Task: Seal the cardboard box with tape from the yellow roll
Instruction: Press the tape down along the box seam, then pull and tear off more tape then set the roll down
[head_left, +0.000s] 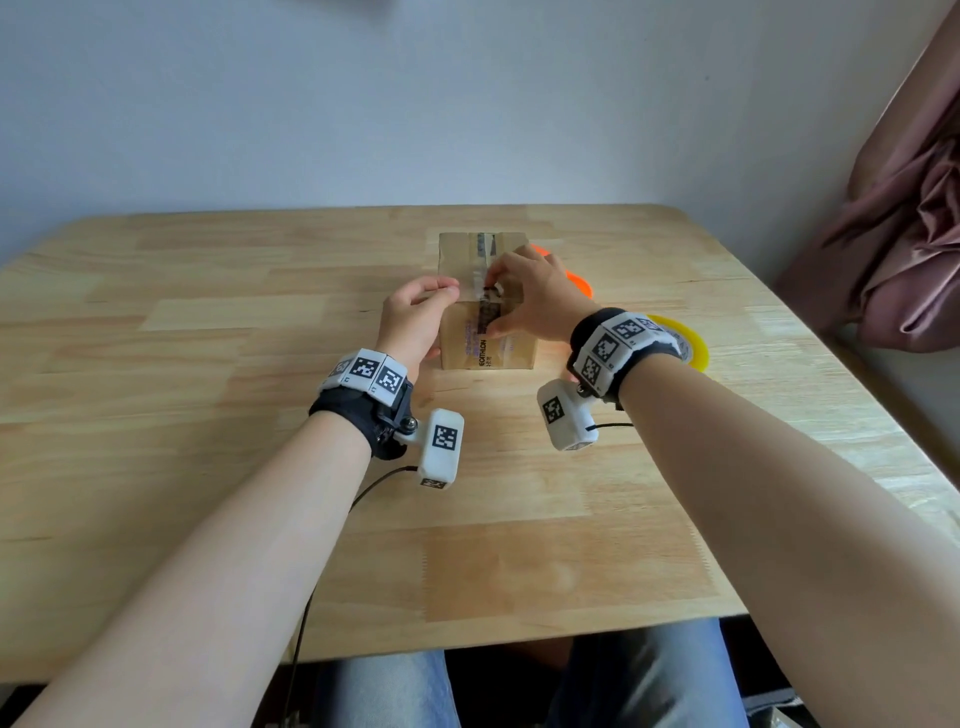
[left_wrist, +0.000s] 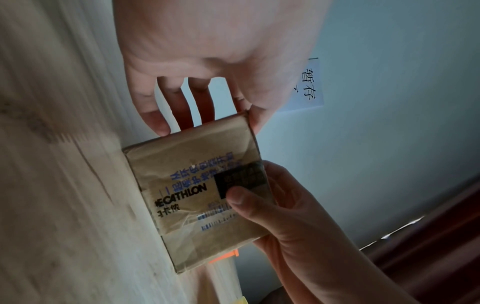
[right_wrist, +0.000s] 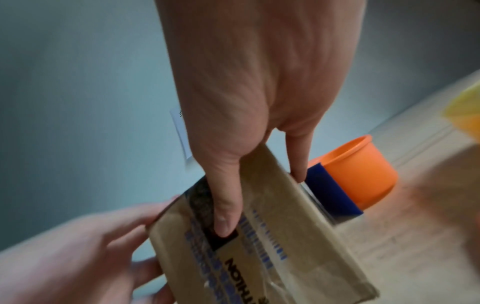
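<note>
The cardboard box (head_left: 485, 301) is seen standing on the desk (head_left: 208, 415), straight ahead of the person and between the two hands. Its long axis runs away from the person, and a strip of tape (head_left: 488, 291) is laid along that axis over the top seam and down onto the near face.

The left hand (head_left: 415, 322) is set against the box's left side, its fingers (left_wrist: 155, 117) curled to the top edge and its thumb at the near corner, so that the box is steadied. The right hand (head_left: 530, 296) is arched over the top; its thumb (left_wrist: 241, 197) is pressed on the tape's dark end on the near face, while its fingers (right_wrist: 298, 164) are hooked over the box's right edge. The box is thus gripped by both hands.

The yellow roll (head_left: 685, 340) is left lying on the desk just right of the right wrist, apart from the box, and so the right hand is the nearer to it. An orange roll (right_wrist: 355, 170) stands just beyond the box's right side.

The step in hand is judged to be the smoothing of the tape along the seam; pressure along the long axis is what the coming stroke would call for.
</note>
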